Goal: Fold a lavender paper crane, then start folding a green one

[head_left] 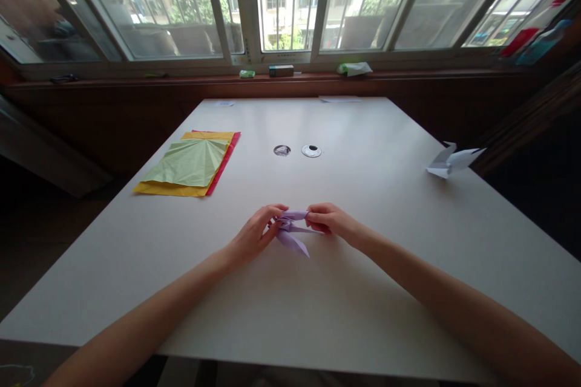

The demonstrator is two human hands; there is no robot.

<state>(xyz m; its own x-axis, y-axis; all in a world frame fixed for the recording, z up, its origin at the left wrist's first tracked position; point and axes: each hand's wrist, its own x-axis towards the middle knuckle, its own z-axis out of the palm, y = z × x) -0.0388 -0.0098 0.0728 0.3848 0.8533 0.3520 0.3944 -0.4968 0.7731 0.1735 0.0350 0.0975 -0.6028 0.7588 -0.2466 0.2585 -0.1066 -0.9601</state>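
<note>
Between my hands, over the near middle of the white table (363,302), is a folded purple paper crane (293,242) with several pointed flaps. My left hand (258,228) pinches its left part, thumb in front and fingers behind. At the other side, my right hand (333,219) is closed on the tip of the upper flap. One narrow point reaches right toward my right fingers, and a wider flap hangs down toward me. The fingers partly hide the folds at the left.
Left on the table lie creased light green paper (188,163), yellow paper (175,190) and red paper (222,166), stacked. A white paper crane (449,162) stands near the right edge. Two round inserts (311,150) sit mid-table. Small packets and a box (281,71) rest on the windowsill.
</note>
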